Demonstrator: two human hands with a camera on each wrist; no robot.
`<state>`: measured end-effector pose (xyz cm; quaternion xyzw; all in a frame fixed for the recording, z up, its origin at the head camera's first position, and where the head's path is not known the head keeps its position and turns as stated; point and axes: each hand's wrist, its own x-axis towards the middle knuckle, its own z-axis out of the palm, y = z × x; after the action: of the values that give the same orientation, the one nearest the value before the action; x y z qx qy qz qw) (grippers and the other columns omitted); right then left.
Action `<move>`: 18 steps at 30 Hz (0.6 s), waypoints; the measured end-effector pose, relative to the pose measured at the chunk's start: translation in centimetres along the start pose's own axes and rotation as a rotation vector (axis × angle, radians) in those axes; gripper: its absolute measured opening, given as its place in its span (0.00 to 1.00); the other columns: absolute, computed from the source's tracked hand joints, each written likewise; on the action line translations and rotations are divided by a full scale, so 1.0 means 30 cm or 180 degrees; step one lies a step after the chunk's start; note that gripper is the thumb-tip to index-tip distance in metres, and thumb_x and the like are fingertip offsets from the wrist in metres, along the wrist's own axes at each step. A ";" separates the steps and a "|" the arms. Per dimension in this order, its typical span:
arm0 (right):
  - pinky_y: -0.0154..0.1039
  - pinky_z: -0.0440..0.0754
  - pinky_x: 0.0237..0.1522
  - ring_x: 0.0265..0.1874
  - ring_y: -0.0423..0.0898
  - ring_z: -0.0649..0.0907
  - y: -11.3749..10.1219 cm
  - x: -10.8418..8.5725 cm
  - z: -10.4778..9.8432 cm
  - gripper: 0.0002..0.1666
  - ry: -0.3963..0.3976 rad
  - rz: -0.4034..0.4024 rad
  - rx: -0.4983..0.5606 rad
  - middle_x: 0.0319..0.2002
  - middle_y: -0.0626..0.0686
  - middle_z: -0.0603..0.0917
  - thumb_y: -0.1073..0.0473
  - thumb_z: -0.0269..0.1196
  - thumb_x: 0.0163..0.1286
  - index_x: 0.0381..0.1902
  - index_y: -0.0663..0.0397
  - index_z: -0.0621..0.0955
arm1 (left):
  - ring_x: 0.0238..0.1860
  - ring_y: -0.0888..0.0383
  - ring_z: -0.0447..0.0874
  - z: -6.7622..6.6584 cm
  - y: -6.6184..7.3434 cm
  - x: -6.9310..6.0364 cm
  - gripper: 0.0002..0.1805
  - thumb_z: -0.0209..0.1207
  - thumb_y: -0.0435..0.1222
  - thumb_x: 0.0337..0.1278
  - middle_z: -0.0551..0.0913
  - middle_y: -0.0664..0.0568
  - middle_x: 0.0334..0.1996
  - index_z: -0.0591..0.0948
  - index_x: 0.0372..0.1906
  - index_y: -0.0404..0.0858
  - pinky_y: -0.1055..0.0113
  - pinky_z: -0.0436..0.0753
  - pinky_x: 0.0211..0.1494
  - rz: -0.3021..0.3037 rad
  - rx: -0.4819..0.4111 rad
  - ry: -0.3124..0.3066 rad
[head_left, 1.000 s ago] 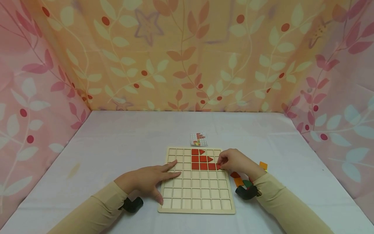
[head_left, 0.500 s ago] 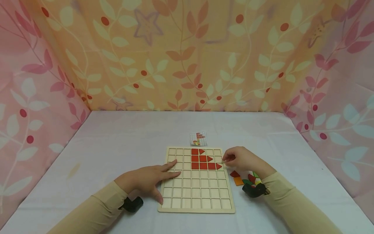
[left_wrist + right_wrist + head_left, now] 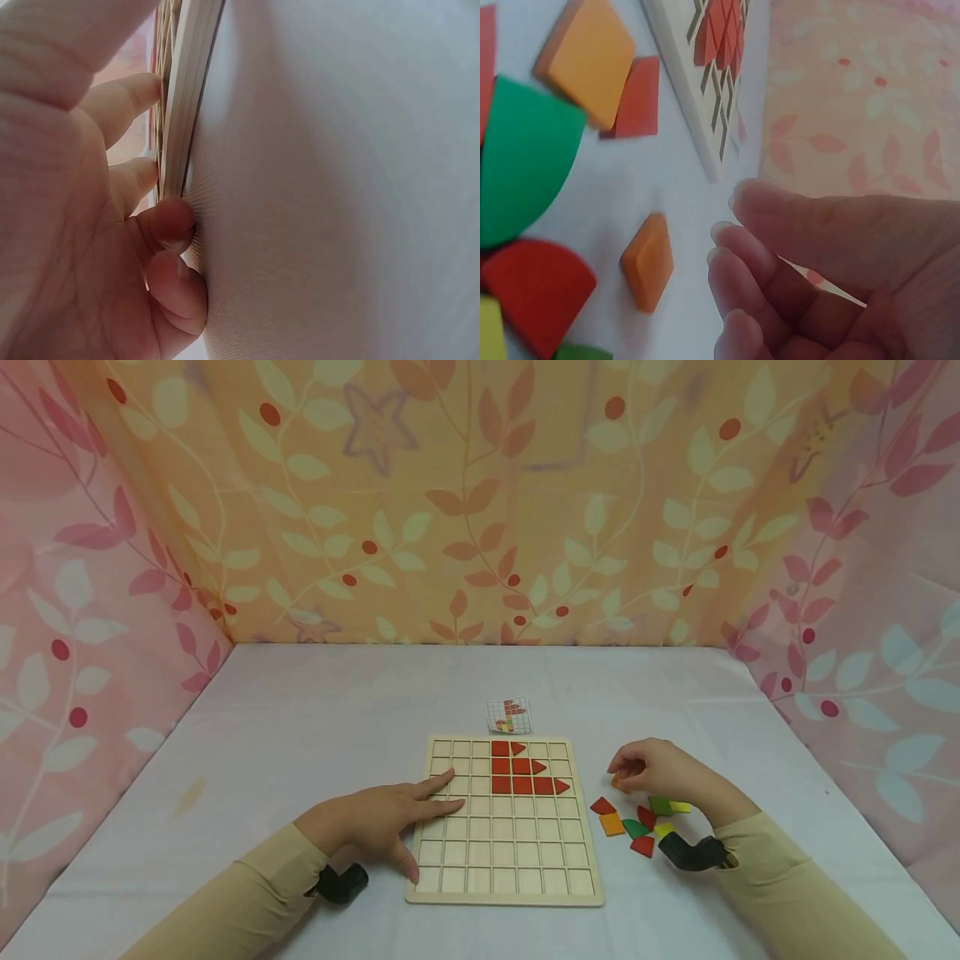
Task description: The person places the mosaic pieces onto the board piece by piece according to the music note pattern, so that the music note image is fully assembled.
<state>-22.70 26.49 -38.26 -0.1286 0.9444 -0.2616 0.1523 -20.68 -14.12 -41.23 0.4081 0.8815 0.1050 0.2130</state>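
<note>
Left hand (image 3: 371,824): fingers spread, two on a pale wooden gridded board (image 3: 504,900). Loose flat tiles (image 3: 636,828), red, orange, green, yellow, square or round-edged: right of board, on white cloth-covered bench (image 3: 504,935). Right hand (image 3: 660,777): fingers loosely curled, just apart from an orange square tile (image 3: 646,262). Board's three far rows: six red square tiles (image 3: 521,786), three red triangular tiles (image 3: 539,767), in recessed cells. Beyond: printed paper card (image 3: 495,712); leaf-patterned fabric backdrop (image 3: 480,527).

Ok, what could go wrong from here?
1. The right hand isn't touching the orange tile below it; a clumsy pinch could skid it.
2. On a return pass, it might nudge the red triangular tile nearest the right edge of the wooden grid board.
3. If the left hand lifts, the board could slide.
</note>
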 end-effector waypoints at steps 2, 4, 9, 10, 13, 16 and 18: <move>0.38 0.77 0.36 0.29 0.44 0.75 0.015 -0.009 -0.003 0.08 0.0018 0.0021 -0.0012 0.27 0.46 0.79 0.62 0.67 0.55 0.35 0.52 0.82 | 0.70 0.50 0.49 -0.001 0.002 -0.001 0.54 0.58 0.67 0.28 0.35 0.58 0.73 0.50 0.70 0.64 0.52 0.60 0.64 -0.0006 -0.0018 -0.0005; 0.39 0.77 0.37 0.29 0.44 0.75 0.028 -0.016 -0.004 0.08 0.0044 0.0047 -0.0027 0.28 0.46 0.80 0.63 0.67 0.55 0.35 0.52 0.82 | 0.70 0.51 0.49 -0.002 0.002 -0.002 0.54 0.58 0.66 0.29 0.35 0.58 0.73 0.50 0.70 0.64 0.52 0.60 0.65 -0.0013 -0.0024 -0.0010; 0.40 0.76 0.37 0.30 0.45 0.74 0.060 -0.024 0.002 0.09 0.0144 0.0152 -0.0051 0.29 0.47 0.78 0.62 0.67 0.55 0.36 0.52 0.81 | 0.70 0.51 0.48 -0.001 0.002 -0.003 0.54 0.58 0.67 0.29 0.35 0.58 0.73 0.50 0.70 0.64 0.52 0.60 0.65 -0.0003 -0.0020 0.0001; 0.39 0.76 0.36 0.30 0.45 0.74 0.065 -0.024 0.004 0.10 0.0162 0.0171 -0.0060 0.28 0.47 0.77 0.62 0.67 0.55 0.37 0.52 0.81 | 0.70 0.51 0.48 -0.001 0.002 -0.003 0.54 0.58 0.66 0.29 0.35 0.57 0.73 0.50 0.70 0.64 0.52 0.60 0.65 0.0004 -0.0024 0.0003; 0.39 0.74 0.34 0.30 0.46 0.73 0.081 -0.018 0.014 0.13 0.0191 0.0237 -0.0082 0.27 0.49 0.74 0.61 0.67 0.54 0.38 0.53 0.79 | 0.70 0.51 0.48 -0.001 0.004 -0.003 0.54 0.58 0.66 0.29 0.35 0.57 0.73 0.50 0.70 0.63 0.52 0.60 0.65 0.0029 -0.0036 0.0012; 0.39 0.73 0.34 0.30 0.46 0.72 0.084 -0.014 0.024 0.13 0.0211 0.0265 -0.0139 0.28 0.49 0.74 0.58 0.68 0.54 0.38 0.53 0.78 | 0.70 0.51 0.48 0.001 0.003 -0.002 0.54 0.58 0.66 0.29 0.36 0.56 0.73 0.50 0.70 0.63 0.52 0.60 0.65 0.0058 -0.0028 0.0027; 0.39 0.72 0.34 0.30 0.46 0.72 0.081 -0.010 0.028 0.13 0.0221 0.0274 -0.0171 0.27 0.49 0.74 0.57 0.68 0.54 0.36 0.52 0.78 | 0.70 0.51 0.48 0.001 0.003 -0.002 0.54 0.58 0.66 0.29 0.36 0.56 0.73 0.50 0.70 0.62 0.52 0.60 0.65 0.0069 -0.0025 0.0033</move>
<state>-22.51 28.23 -40.19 -0.0828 0.9604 -0.2336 0.1271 -20.57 -14.11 -41.22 0.4162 0.8777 0.1128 0.2088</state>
